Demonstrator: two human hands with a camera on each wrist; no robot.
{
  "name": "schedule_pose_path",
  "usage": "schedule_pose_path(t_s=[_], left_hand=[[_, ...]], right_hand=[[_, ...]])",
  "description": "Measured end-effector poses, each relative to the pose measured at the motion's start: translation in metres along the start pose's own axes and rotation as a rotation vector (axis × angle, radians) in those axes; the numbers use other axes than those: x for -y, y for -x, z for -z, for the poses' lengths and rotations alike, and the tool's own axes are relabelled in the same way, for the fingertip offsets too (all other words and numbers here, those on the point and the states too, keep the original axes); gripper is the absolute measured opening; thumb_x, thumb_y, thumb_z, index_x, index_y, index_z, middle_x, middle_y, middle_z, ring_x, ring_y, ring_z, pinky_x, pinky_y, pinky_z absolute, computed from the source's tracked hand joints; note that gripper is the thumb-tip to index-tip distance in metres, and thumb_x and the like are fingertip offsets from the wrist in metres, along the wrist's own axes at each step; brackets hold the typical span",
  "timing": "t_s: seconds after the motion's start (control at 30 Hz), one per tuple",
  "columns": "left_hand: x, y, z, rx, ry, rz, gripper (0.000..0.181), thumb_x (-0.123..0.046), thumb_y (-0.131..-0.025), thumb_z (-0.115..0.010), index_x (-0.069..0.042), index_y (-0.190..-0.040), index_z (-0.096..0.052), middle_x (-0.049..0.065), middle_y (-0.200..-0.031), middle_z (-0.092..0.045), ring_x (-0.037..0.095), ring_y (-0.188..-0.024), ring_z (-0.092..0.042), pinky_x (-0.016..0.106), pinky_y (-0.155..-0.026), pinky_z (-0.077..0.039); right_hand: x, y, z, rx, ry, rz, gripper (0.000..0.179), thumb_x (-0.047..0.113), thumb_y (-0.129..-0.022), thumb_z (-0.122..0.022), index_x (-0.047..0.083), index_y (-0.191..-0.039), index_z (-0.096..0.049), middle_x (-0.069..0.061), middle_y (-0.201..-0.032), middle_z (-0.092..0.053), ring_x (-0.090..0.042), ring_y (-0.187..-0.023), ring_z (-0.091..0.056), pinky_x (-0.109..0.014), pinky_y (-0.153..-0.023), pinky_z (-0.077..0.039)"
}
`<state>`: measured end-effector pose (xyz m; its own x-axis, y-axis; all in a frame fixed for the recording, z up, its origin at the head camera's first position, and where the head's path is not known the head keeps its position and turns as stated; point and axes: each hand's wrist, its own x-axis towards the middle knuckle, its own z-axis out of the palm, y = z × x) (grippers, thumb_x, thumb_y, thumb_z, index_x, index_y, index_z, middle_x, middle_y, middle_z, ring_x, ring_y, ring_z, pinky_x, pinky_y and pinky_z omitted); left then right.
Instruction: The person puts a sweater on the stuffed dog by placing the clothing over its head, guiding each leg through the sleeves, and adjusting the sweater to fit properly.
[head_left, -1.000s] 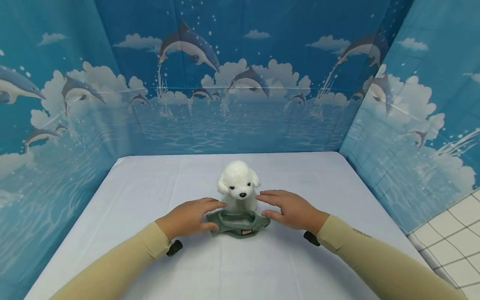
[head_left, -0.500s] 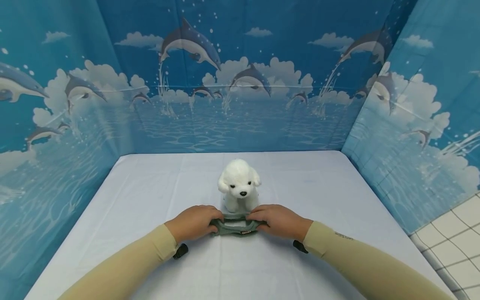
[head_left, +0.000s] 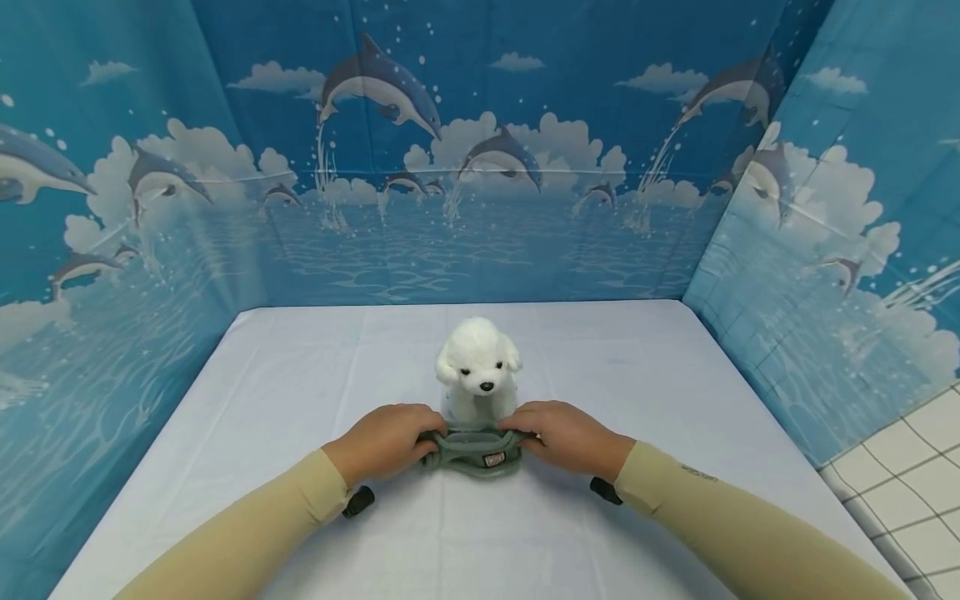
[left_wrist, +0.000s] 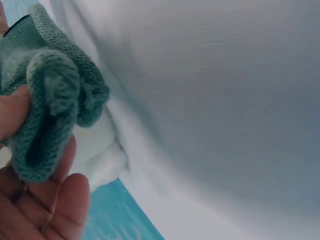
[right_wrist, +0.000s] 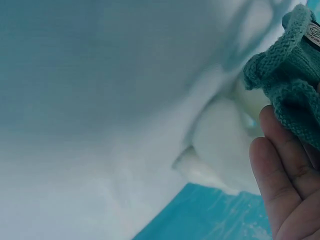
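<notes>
A small green knitted sweater [head_left: 480, 462] with a dark label on its front is held up in front of a white plush dog [head_left: 477, 358]. My left hand [head_left: 386, 439] pinches one side of the sweater. In the left wrist view, the thumb and fingers grip the folded knit [left_wrist: 52, 90]. At the opposite side, my right hand [head_left: 567, 435] pinches the fabric, and its two lower fingers [right_wrist: 280, 160] extend under the knit in the right wrist view. The sweater's neck opening faces up toward the dog, whose front paws are partly hidden behind it.
A white cloth covers the table [head_left: 450, 550]. Blue curtains [head_left: 480, 250] with dolphins stand along its back and sides. White tiles [head_left: 911, 483] show at the right.
Both hands have come inward from open beside the sweater and now grip its two sides. The sweater has been drawn narrower and tilted, so its label faces forward.
</notes>
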<state>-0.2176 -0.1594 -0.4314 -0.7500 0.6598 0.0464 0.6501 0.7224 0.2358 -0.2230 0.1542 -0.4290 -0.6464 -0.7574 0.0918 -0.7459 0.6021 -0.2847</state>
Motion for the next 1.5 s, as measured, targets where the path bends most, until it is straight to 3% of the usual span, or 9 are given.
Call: schedule_pose_path(t_s=[0.23, 0.7, 0.87, 1.07, 1.37, 1.5], left_hand=[[-0.010, 0.005, 0.019, -0.058, 0.027, -0.056, 0.013, -0.019, -0.101, -0.074, -0.020, -0.113, -0.072, -0.008, -0.108, -0.070, 0.003, -0.088, -0.063, 0.029, -0.079, -0.057], [-0.019, 0.004, 0.068, -0.224, 0.018, -0.110, 0.026, -0.032, -0.097, -0.078, -0.019, -0.117, -0.069, -0.006, -0.116, -0.069, 0.003, -0.080, -0.060, 0.025, -0.072, -0.055], [-0.022, -0.002, 0.080, -0.303, -0.021, -0.106, 0.030, -0.032, -0.095, -0.081, -0.018, -0.119, -0.069, -0.004, -0.118, -0.069, 0.004, -0.084, -0.063, 0.026, -0.071, -0.056], [-0.022, -0.015, 0.092, -0.382, -0.056, -0.058, 0.033, -0.030, -0.095, -0.082, -0.017, -0.122, -0.068, -0.001, -0.124, -0.069, 0.010, -0.094, -0.069, 0.031, -0.075, -0.060], [-0.009, -0.035, 0.100, -0.418, -0.064, -0.014, 0.042, -0.031, -0.096, -0.081, -0.013, -0.131, -0.066, 0.004, -0.132, -0.067, 0.017, -0.100, -0.071, 0.035, -0.075, -0.060], [-0.006, -0.043, 0.102, -0.411, -0.074, -0.003, 0.045, -0.032, -0.097, -0.080, -0.014, -0.135, -0.064, 0.004, -0.135, -0.066, 0.018, -0.103, -0.071, 0.036, -0.076, -0.060]], right_hand=[[0.007, 0.006, 0.017, -0.084, -0.001, 0.064, 0.045, 0.006, -0.098, -0.073, 0.016, -0.142, -0.067, -0.002, -0.126, -0.074, -0.016, -0.107, -0.072, -0.030, -0.083, -0.059], [0.019, 0.006, 0.069, -0.239, 0.042, 0.076, 0.038, 0.003, -0.096, -0.074, 0.012, -0.133, -0.071, -0.006, -0.126, -0.073, -0.020, -0.106, -0.073, -0.030, -0.084, -0.060], [0.018, -0.001, 0.083, -0.295, 0.080, 0.078, 0.037, 0.002, -0.096, -0.074, 0.011, -0.132, -0.072, -0.007, -0.126, -0.073, -0.022, -0.109, -0.072, -0.031, -0.083, -0.060], [0.012, -0.016, 0.100, -0.376, 0.096, 0.057, 0.037, -0.002, -0.096, -0.073, 0.009, -0.131, -0.072, -0.010, -0.129, -0.072, -0.026, -0.113, -0.071, -0.035, -0.084, -0.060], [-0.002, -0.042, 0.107, -0.452, 0.129, 0.030, 0.036, -0.002, -0.100, -0.068, 0.011, -0.133, -0.072, -0.012, -0.130, -0.071, -0.027, -0.108, -0.072, -0.041, -0.080, -0.060], [-0.006, -0.050, 0.110, -0.475, 0.131, 0.008, 0.035, -0.003, -0.100, -0.066, 0.010, -0.132, -0.073, -0.012, -0.130, -0.071, -0.029, -0.114, -0.071, -0.043, -0.085, -0.061]])
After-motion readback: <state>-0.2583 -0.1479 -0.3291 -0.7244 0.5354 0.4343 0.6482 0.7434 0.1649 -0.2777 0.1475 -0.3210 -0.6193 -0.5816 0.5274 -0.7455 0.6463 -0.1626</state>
